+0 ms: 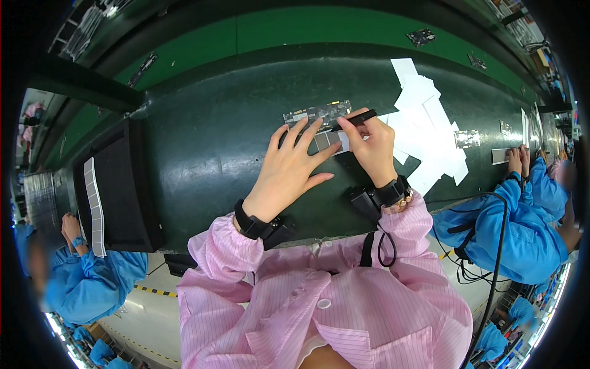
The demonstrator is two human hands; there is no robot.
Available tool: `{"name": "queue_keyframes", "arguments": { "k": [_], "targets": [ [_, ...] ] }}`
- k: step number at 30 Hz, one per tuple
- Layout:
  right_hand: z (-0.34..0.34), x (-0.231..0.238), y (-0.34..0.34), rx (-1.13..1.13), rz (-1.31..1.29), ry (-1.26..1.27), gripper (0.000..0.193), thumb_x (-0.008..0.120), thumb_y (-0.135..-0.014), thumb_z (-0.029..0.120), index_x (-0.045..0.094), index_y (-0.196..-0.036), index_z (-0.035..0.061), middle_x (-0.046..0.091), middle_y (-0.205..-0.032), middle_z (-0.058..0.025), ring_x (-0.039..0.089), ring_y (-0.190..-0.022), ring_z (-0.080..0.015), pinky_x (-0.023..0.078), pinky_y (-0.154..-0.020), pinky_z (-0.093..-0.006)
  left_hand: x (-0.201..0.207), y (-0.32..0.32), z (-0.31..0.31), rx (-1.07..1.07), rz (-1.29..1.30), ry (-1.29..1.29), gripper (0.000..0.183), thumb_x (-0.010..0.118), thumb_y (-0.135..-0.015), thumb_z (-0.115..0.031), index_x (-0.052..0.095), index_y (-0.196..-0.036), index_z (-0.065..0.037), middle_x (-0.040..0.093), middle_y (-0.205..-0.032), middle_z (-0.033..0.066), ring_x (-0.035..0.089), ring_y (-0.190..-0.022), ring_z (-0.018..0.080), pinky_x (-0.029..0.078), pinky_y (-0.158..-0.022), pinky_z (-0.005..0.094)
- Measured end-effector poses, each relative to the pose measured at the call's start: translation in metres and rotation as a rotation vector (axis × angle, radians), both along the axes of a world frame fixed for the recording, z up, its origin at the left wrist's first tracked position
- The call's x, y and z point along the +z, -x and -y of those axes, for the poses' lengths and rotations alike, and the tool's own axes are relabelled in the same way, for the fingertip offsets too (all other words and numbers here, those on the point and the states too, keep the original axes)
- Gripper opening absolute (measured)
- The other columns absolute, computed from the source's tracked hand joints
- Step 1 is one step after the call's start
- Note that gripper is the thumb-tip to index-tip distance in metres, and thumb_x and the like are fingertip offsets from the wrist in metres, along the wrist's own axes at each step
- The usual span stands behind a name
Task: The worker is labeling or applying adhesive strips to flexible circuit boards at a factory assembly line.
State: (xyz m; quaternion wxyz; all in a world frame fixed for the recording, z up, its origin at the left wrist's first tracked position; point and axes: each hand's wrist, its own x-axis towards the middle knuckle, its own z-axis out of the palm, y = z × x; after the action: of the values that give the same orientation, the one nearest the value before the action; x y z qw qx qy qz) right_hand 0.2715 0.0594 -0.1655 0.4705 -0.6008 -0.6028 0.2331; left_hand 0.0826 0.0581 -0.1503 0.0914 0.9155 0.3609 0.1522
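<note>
My left hand lies palm down with fingers spread, its fingertips at the near edge of a dark circuit board. A small strip of grey rectangular stickers on white backing lies partly under those fingers. In my right hand a black pen-shaped tool is pinched, its tip pointing left between board and strip. Whether that tip touches anything, I cannot tell. Black straps with small boxes circle both wrists.
White paper pieces pile up right of my hands, with another board beside them. On the left, a long sticker strip lies over a black tray. Co-workers in blue sit either side. More boards lie along the green far strip.
</note>
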Motion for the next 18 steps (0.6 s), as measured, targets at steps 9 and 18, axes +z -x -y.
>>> {"name": "queue_keyframes", "arguments": {
  "k": [9, 18],
  "targets": [
    [0.0000, 0.0001, 0.0030, 0.057, 0.105, -0.130, 0.010, 0.071, -0.081, 0.006, 0.063, -0.083, -0.0006, 0.063, -0.073, -0.0093, 0.061, -0.053, -0.0171, 0.046, -0.049, -0.0269, -0.0013, -0.0009, 0.0005, 0.008, -0.006, 0.007, 0.049, 0.069, -0.079, -0.041, 0.061, -0.125, -0.027, 0.042, -0.142, 0.0066, 0.038, -0.131, 0.0294, 0.032, -0.106, 0.0481],
    [0.0025, 0.0044, 0.0046, 0.080, 0.162, -0.214, 0.008, 0.070, -0.081, 0.004, 0.062, -0.080, 0.0000, 0.063, -0.073, -0.0093, 0.061, -0.052, -0.0187, 0.045, -0.048, -0.0268, -0.0021, -0.0014, 0.0005, 0.014, -0.008, 0.004, 0.047, 0.069, -0.080, -0.042, 0.061, -0.124, -0.026, 0.043, -0.140, 0.0064, 0.037, -0.131, 0.0294, 0.031, -0.106, 0.0482]
  ]
}}
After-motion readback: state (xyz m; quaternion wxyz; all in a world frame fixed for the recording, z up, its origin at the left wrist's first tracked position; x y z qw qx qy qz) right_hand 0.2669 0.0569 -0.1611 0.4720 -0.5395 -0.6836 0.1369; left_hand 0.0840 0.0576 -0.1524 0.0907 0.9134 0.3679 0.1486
